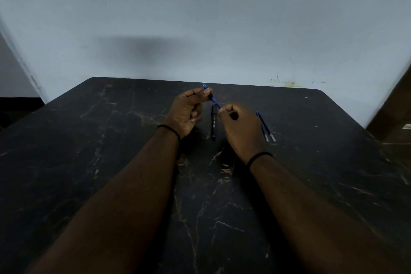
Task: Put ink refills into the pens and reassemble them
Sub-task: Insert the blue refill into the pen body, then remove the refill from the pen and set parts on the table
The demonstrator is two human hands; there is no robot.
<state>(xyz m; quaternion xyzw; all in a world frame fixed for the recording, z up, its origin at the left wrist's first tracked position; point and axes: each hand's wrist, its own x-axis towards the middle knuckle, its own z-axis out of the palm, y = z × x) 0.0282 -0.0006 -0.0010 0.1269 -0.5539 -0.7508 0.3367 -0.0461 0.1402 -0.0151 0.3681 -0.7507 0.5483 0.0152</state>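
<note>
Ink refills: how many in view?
3. Two loose ink refills lie side by side on the black marble table, right of the right hand. A third runs from the right hand into the pen barrel gripped by the left hand. Hands may hide more.

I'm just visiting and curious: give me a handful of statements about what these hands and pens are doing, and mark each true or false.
1. The left hand holds a pen barrel above the table. True.
2. The right hand is flat on the table, holding nothing. False: it pinches a thin blue refill that leads into the barrel.
3. Two spare refills lie to the right of the hands. True.
4. The spare refills are stacked in a cup. False: they lie side by side on the tabletop.
5. Another dark pen lies on the table between the hands. True.
</note>
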